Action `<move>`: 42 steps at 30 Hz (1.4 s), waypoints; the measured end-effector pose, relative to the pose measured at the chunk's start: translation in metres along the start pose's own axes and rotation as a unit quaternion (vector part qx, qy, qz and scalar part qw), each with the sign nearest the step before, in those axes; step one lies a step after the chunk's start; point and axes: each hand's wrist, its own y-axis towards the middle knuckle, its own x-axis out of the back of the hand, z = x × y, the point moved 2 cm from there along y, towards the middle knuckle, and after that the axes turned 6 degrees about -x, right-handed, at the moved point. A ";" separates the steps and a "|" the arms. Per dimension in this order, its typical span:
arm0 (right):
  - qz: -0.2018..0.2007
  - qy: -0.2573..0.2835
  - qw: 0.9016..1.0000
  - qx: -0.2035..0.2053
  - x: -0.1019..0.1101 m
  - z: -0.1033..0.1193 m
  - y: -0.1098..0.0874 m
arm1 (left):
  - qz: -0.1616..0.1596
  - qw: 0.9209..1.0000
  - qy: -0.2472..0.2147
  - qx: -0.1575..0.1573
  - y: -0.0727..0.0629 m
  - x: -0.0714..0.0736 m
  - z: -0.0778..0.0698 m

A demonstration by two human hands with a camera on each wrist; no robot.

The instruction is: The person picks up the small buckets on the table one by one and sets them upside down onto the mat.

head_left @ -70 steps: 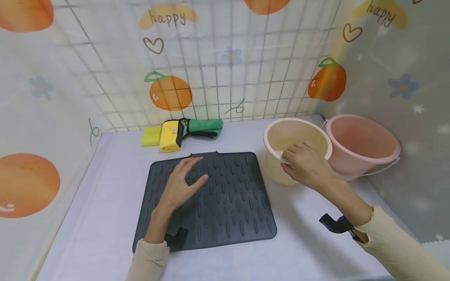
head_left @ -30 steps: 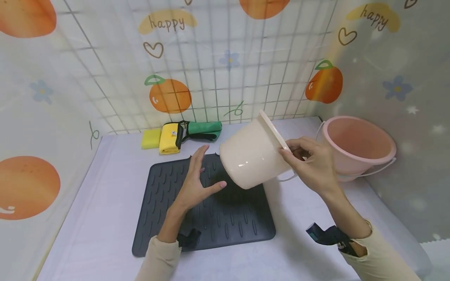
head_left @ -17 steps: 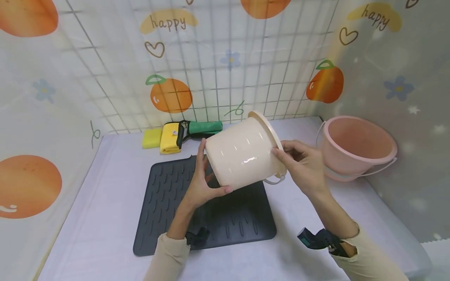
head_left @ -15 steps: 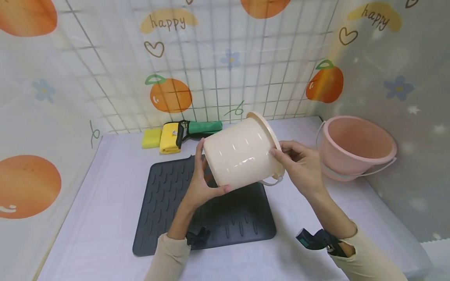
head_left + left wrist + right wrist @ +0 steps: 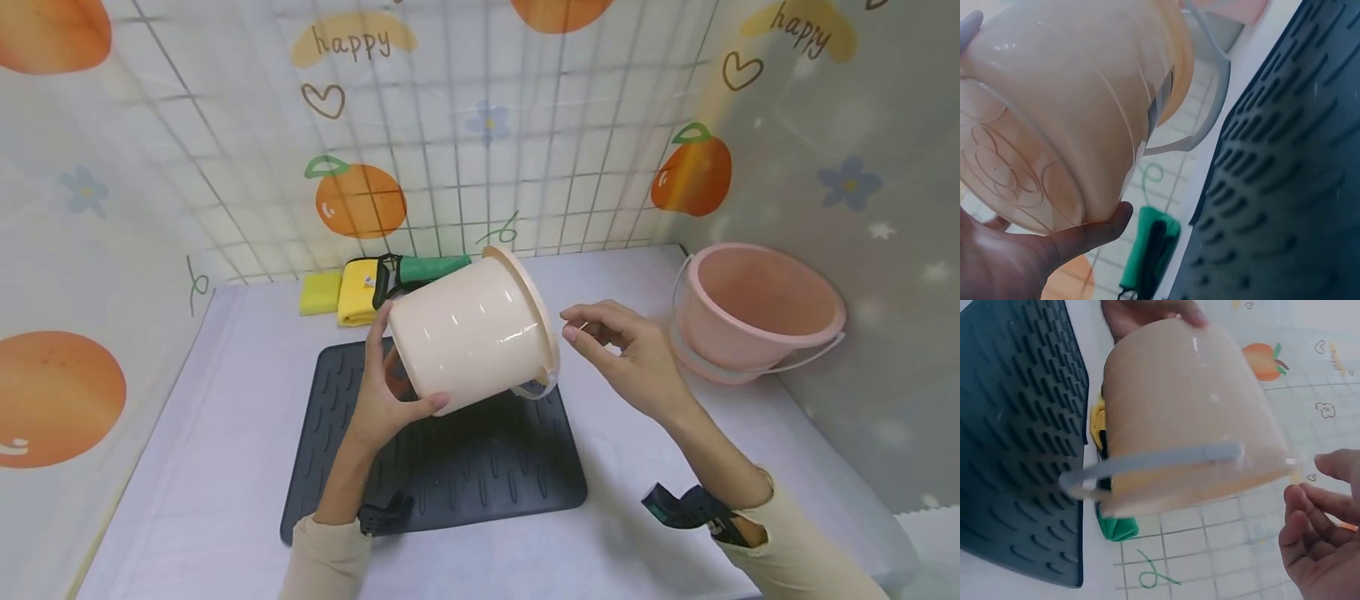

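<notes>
A cream bucket [image 5: 472, 329] is held tipped on its side above a dark ridged mat [image 5: 487, 492], with its base to the left and its mouth to the right. My left hand [image 5: 375, 412] grips it around the base, thumb on the near side and fingers on the far side. The left wrist view shows the bucket's round base [image 5: 1007, 162] with a flower-like relief. Just right of the rim, my right hand [image 5: 633, 358] is apart from the bucket, fingers loosely bent and holding nothing. A pale handle [image 5: 1147, 464] hangs from the rim in the right wrist view.
At the right stands a pink bucket [image 5: 750, 358] with a white handle. Along the back lie a yellow-green sponge [image 5: 320, 293], a folded yellow cloth [image 5: 356, 300] and a green rolled item [image 5: 431, 267] with black trim. A printed curtain over a wire grid encloses the table.
The cream bucket has been lifted from beside the pink one, tipped and carried left over the mat. My left hand has taken hold of its base; my right hand has let go of the rim.
</notes>
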 end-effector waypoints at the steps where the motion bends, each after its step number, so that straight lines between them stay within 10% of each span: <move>1: 0.006 -0.015 1.000 0.008 -0.001 0.000 -0.001 | -0.005 1.000 -0.001 0.005 -0.002 0.006 0.002; 9: 0.056 -0.119 0.991 0.037 -0.013 -0.009 -0.011 | -0.039 0.998 0.025 0.038 -0.019 0.045 -0.010; 28: 0.188 -0.176 0.966 0.037 -0.054 -0.043 -0.044 | -0.093 0.992 0.046 0.067 -0.055 0.110 -0.052; 42: 0.247 -0.249 0.934 0.065 -0.080 -0.071 -0.069 | -0.126 0.990 0.050 0.041 -0.066 0.149 -0.078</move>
